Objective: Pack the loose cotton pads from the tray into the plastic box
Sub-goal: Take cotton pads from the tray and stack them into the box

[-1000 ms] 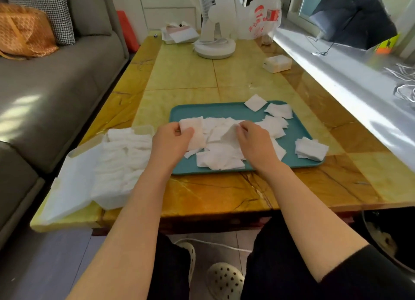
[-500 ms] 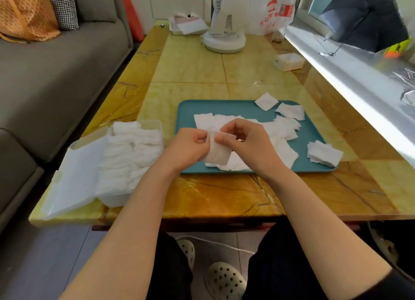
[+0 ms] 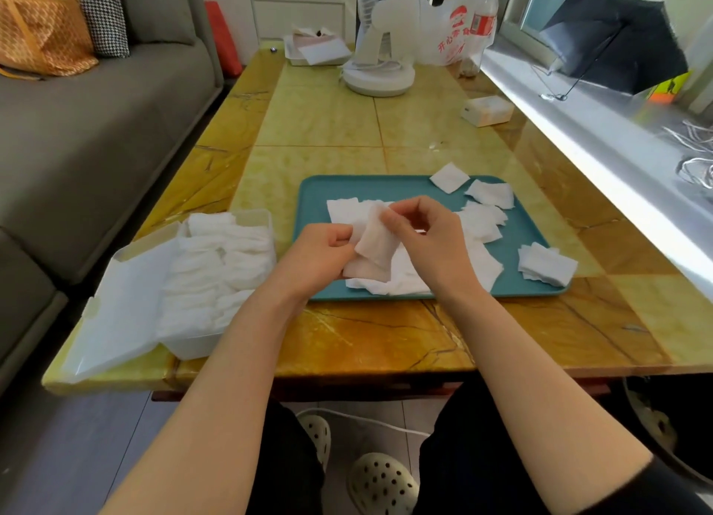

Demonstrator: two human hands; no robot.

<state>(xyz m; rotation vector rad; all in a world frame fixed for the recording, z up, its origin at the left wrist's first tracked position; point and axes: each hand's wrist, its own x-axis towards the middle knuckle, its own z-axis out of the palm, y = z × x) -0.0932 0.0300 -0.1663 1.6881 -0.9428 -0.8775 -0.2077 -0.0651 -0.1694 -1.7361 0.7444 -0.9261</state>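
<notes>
Item held: a small bunch of cotton pads [image 3: 376,244], white and roughly square, raised above the near-left part of the tray [image 3: 347,190] and hanging tilted, upper edge far, lower edge near.

Left hand [image 3: 316,258]: fingers curled, thumb and fingers pinching the left edge of the bunch. Forearm bare, entering from the near left.

Right hand [image 3: 432,244]: thumb and forefinger pinching the upper far edge of the same bunch, the other fingers curled loosely above it. Forearm bare, entering from the near right. The two hands meet over the pads, close together.

Tray: teal, rectangular, on the yellow marbled table [image 3: 320,117]. Loose pads [image 3: 482,221] lie overlapped across its middle, under and beyond the hands. A separate small stack [image 3: 546,263] sits at the near-right corner, overlapping the rim. One single pad [image 3: 449,177] lies across the far rim.

Plastic box [image 3: 193,346]: translucent white, just left of the tray at the table's near-left corner. It is filled with rows of packed pads [image 3: 220,260]. Its lid [image 3: 119,318] is open and hangs out to the left.

Writing: a white plastic bag [image 3: 451,32] at the far end of the table carries red characters and a red figure, but they are too small to read with certainty. A bottle [image 3: 484,17] beside it has a red label, text illegible. No marking can be read on the small white carton [image 3: 487,110] at the right of the table.

Surroundings: a white fan [image 3: 380,51] stands at the far end of the table. A black umbrella [image 3: 613,40] lies on the window ledge to the right, and a grey sofa [image 3: 96,128] is to the left.
</notes>
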